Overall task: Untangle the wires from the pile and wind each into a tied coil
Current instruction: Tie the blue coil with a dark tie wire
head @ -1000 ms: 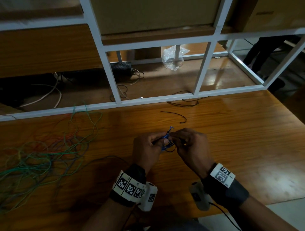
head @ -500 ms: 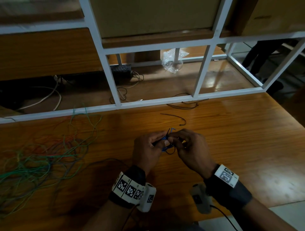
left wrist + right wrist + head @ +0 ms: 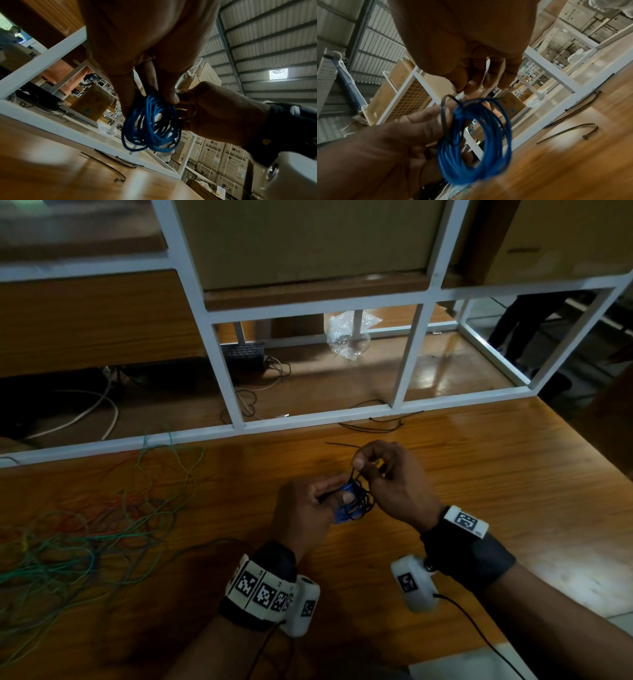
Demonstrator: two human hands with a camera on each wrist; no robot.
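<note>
Left hand (image 3: 305,508) clamped on the blue coil (image 3: 150,125), thumb and fingers pinching its top rim; coil hangs below the fingers, off the tabletop (image 3: 479,474), its ring roughly upright between the two hands; right hand (image 3: 390,477) sits just right of it and a bit farther from me, fingertips pinched together on a thin black tie (image 3: 445,117); tie loops round the coil's strands near the top, tail runs up into the right fingers (image 3: 471,86).

My read: tying step, coil wound, tie not cinched yet; the move turns on that tail; it leaves the coil upward and away from me, so the pull should follow that line while the left holds the rim fixed; right hand is the nearer one to the tail, left is only the anchor.

Room: open tabletop ahead and to the right; white frame rail (image 3: 308,419) well beyond the hands; spare ties (image 3: 373,424) lie by the rail, one more (image 3: 570,132) closer in; wire pile (image 3: 78,539) well to the left, apart from both hands; risk, I'd say, is strands slipping out of the loop if the left grip eases.
</note>
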